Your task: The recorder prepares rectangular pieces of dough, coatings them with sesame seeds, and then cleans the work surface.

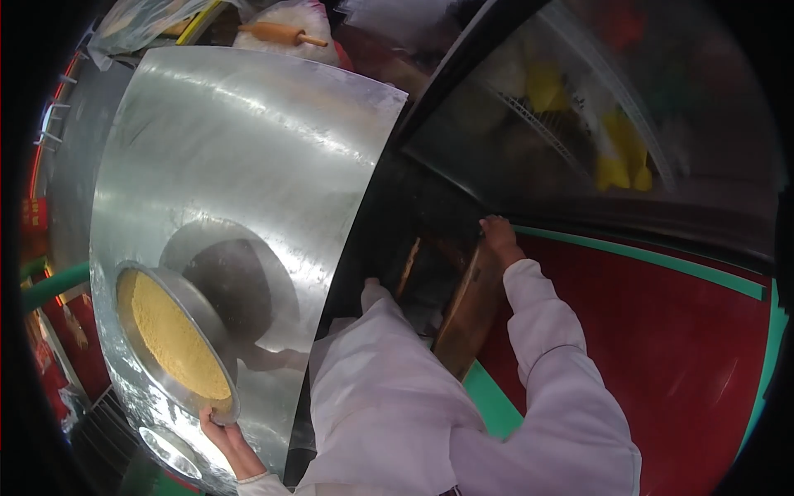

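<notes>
On the left, a wide metal bowl (178, 285) holds yellow, grainy meal (169, 331). It rests on or just over the steel table (248, 149); I cannot tell which. My left hand (222, 428) grips the bowl's near rim, fingers closed on the edge. To the right of my body, my right hand (499, 236) has its fingers curled over the far end of a brown wooden board (471, 310), which stands upright on its edge. The fingertips behind the board are partly hidden.
A rolling pin (281, 33) lies on a white bag (310, 16) beyond the table. A glass-fronted cabinet (529, 124) with yellow items stands at far right. Green-edged red panels (628, 331) fill the right side. A small round metal dish (171, 453) sits near the bowl.
</notes>
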